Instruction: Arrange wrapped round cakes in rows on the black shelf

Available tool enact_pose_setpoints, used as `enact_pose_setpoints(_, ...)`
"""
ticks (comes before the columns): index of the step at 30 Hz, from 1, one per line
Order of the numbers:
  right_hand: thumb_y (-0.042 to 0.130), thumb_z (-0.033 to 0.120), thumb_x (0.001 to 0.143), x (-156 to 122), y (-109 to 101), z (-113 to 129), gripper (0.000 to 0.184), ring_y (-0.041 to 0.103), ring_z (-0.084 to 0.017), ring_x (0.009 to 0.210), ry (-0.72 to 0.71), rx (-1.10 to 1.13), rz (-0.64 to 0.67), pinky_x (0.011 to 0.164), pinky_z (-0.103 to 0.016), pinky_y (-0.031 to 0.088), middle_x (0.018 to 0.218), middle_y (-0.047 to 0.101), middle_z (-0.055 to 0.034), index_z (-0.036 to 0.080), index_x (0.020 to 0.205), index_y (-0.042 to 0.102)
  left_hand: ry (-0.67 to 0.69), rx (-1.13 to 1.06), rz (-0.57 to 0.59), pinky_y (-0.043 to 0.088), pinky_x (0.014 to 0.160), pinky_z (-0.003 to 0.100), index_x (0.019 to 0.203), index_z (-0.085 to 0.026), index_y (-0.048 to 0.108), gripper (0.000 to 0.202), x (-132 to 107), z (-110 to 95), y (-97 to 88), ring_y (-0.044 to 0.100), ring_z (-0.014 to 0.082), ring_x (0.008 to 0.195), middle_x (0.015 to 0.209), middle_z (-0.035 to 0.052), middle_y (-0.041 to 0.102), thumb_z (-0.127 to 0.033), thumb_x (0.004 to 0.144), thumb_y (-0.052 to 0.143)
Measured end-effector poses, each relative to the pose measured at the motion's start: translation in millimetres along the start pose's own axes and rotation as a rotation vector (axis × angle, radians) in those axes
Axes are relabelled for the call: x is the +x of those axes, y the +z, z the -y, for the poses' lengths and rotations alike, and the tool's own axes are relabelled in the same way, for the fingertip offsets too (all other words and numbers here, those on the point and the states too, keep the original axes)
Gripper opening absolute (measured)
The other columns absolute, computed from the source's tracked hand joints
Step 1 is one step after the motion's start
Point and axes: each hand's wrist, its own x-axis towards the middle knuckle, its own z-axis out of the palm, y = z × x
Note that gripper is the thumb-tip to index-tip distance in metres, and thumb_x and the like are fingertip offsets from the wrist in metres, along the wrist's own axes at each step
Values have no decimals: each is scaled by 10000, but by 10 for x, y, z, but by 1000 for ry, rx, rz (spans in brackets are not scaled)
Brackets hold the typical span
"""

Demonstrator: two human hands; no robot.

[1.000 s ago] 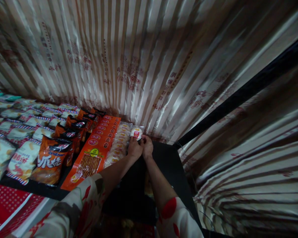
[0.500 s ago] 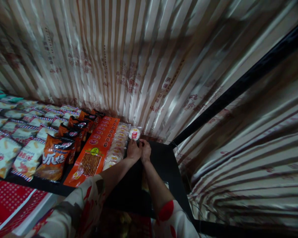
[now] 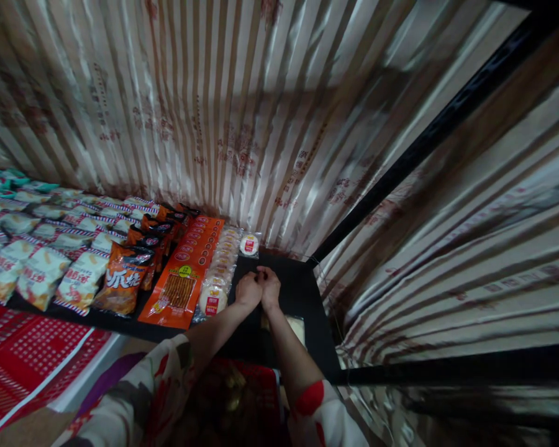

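My left hand (image 3: 248,290) and my right hand (image 3: 269,287) are pressed together over a black shelf (image 3: 302,292), fingers curled; I cannot make out anything in them. A round white snack packet with a red label (image 3: 249,244) lies by itself at the back of the shelf, beyond my hands. To the left of my hands runs a row of similar clear-wrapped round packets (image 3: 217,279). Left of that row lie long orange packs (image 3: 186,273), then orange-brown bags (image 3: 123,279).
White snack bags with red and blue stripes (image 3: 41,273) fill the shelf's left part. A striped shiny curtain (image 3: 223,112) hangs behind. A black post (image 3: 414,152) and a black rail (image 3: 447,372) frame the right corner. A red-and-white patterned surface (image 3: 23,360) lies at lower left.
Both hands have drawn back toward me from the back of the shelf. The round white packet they were touching now lies alone there. The view has pulled back and tilted.
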Motion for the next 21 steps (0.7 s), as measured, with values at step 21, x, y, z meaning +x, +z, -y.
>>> enact_pose_setpoints(21, 394, 171, 782, -1006, -214, 332, 275, 635, -132, 787, 0, -52, 93, 760, -260, 484, 879, 696, -28, 195, 895, 644, 51, -33, 6, 452, 758, 241, 903, -172, 677, 314, -859, 366, -156, 637, 181, 898, 951, 83, 704, -322, 891, 402)
